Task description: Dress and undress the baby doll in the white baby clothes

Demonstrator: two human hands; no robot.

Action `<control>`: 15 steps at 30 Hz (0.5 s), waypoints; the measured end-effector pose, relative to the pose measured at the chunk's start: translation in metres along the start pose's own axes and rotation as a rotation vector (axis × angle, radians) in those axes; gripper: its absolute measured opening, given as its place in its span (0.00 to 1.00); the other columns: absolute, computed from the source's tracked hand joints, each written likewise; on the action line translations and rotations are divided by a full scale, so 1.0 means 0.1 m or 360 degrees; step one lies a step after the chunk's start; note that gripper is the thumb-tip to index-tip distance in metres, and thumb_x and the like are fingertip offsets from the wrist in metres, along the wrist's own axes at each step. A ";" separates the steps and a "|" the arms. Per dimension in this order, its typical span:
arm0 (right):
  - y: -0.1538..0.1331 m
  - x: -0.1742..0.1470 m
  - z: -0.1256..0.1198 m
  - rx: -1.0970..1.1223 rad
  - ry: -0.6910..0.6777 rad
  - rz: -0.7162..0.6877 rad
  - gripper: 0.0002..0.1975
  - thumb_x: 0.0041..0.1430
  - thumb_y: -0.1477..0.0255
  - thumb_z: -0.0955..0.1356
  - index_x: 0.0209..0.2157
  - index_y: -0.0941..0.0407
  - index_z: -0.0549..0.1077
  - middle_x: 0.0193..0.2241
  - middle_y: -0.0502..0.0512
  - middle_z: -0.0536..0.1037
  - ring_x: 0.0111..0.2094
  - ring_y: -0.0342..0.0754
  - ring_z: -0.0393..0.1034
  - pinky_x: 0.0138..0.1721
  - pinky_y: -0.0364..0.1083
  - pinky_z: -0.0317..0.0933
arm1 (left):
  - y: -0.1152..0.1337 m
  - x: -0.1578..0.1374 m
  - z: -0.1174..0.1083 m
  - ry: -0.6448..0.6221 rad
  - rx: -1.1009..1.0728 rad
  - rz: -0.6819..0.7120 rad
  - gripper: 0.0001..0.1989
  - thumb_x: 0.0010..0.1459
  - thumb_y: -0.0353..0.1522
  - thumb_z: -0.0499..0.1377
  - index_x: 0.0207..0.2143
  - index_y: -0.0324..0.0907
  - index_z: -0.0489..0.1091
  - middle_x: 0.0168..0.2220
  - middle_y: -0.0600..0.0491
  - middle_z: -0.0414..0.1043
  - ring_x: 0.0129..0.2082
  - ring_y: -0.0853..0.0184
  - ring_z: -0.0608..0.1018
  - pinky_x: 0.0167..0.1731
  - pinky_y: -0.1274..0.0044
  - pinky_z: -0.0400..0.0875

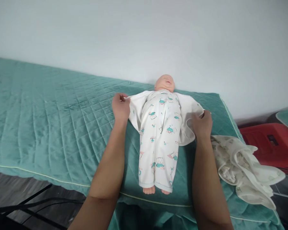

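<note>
A baby doll (165,83) lies on its back, head toward the wall, its toes showing below the trouser cuffs. White baby trousers (158,137) printed with small teal figures cover its legs and reach high up the body. A white baby shirt (140,100) spreads out to both sides of the doll. At the left, my left hand (121,107) is closed on one side of this shirt. My right hand (203,124) pinches the opposite side, where a loose flap hangs between the hand and the doll. The doll's arms are hidden.
A green quilted cover (50,127) lies over the bed, which runs along a pale wall (134,38). Crumpled white printed cloth (244,169) lies at the right edge. Beyond it stands a red plastic object (268,143). Dark metal legs (33,198) show at the lower left.
</note>
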State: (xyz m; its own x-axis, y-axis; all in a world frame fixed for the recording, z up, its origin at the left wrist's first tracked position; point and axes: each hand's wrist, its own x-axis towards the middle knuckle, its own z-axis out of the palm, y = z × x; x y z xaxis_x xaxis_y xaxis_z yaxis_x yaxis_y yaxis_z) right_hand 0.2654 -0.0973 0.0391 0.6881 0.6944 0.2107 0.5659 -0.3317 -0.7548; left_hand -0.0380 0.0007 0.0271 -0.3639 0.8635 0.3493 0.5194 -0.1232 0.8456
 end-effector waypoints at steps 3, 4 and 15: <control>0.10 0.05 0.02 -0.0159 -0.0010 -0.0088 0.18 0.55 0.61 0.68 0.45 0.56 0.70 0.41 0.59 0.76 0.40 0.55 0.69 0.45 0.55 0.62 | -0.03 -0.02 0.07 0.0033 0.0296 0.0316 0.11 0.58 0.24 0.57 0.43 0.41 0.72 0.46 0.46 0.73 0.51 0.58 0.73 0.55 0.65 0.68; 0.10 0.03 0.05 -0.0156 -0.0023 -0.0153 0.22 0.56 0.59 0.67 0.48 0.56 0.70 0.46 0.63 0.76 0.44 0.57 0.70 0.48 0.56 0.62 | -0.01 -0.04 0.11 -0.0053 0.0341 0.0461 0.11 0.60 0.27 0.57 0.46 0.42 0.72 0.50 0.45 0.73 0.56 0.56 0.71 0.59 0.63 0.65; -0.10 0.05 0.36 -0.0274 -0.0296 -0.0518 0.24 0.62 0.65 0.61 0.59 0.53 0.69 0.50 0.63 0.79 0.49 0.60 0.71 0.49 0.57 0.64 | 0.06 -0.06 0.39 -0.0423 0.0716 0.0701 0.20 0.70 0.37 0.46 0.59 0.45 0.68 0.58 0.47 0.73 0.59 0.57 0.71 0.64 0.63 0.56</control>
State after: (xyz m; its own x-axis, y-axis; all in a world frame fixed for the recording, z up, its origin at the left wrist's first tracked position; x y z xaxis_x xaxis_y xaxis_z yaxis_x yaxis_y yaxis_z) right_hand 0.2462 -0.0674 0.0250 0.3755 0.8790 0.2937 0.8190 -0.1664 -0.5491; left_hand -0.0021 0.0140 0.0142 0.1274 0.8774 0.4626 0.8673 -0.3248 0.3771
